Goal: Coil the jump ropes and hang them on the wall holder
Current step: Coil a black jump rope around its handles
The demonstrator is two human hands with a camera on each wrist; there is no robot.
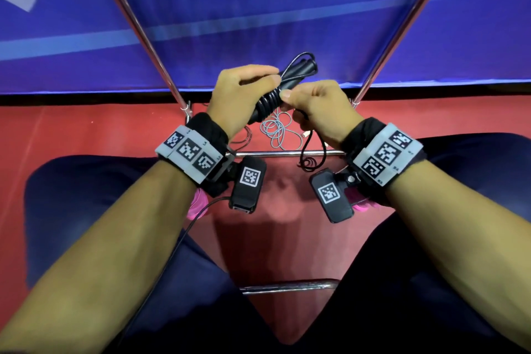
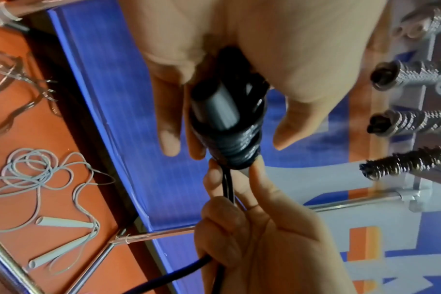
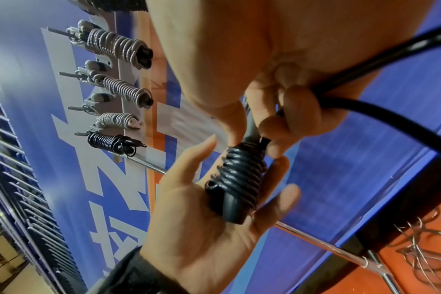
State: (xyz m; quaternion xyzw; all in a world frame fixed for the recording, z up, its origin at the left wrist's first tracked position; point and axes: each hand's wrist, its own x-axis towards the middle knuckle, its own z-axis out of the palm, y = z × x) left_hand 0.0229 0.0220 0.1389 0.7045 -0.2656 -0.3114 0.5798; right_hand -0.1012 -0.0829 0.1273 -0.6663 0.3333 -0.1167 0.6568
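**Black rope part-wound, held in both hands**

**Head view.** The left hand point(image 1: 244, 95), centre frame, is curled over the two smooth handles of the black rope point(image 1: 274, 98). Glossy cord sits in tight turns round the handles' middle. The right hand point(image 1: 319, 108) meets it from the right, with thumb and forefinger pinching the cord at the turns. Loose cord hangs below that hand. Both wrists are bent inward, backs of the hands up. The grey wristbands point(image 1: 191, 152) carry square black-and-white code markers, and their small lettering is illegible. Below the hands a thin grey rope point(image 1: 277, 132) lies in loose loops on the red floor point(image 1: 86, 135). The chrome tubes of a frame point(image 1: 135, 17) cross a blue banner point(image 1: 287, 31). The banner's large white shapes cannot be read.

**Left wrist view.** The left hand point(image 2: 277, 59) is at top centre, with fingers and thumb on either side of the black rope point(image 2: 229, 139). The right hand point(image 2: 252, 234), lower centre, nips two cord strands just under the coil. The grey rope point(image 2: 38, 179) lies at lower left, and its matte tubular handles rest on the floor. Hung ropes point(image 2: 420, 119), wound in ribbed spirals, project from the right edge.

**Right wrist view.** The black rope point(image 3: 239, 179) lies across the left hand point(image 3: 209, 228), centre frame, palm up and fingers loosely bent beside it. The right hand point(image 3: 239, 69) above grips the cord, which runs off to the right. At upper left the holder point(image 3: 118, 67) is a pale vertical strip with metal hooks. It carries hung ropes point(image 3: 121, 89), several braided grey and one black.
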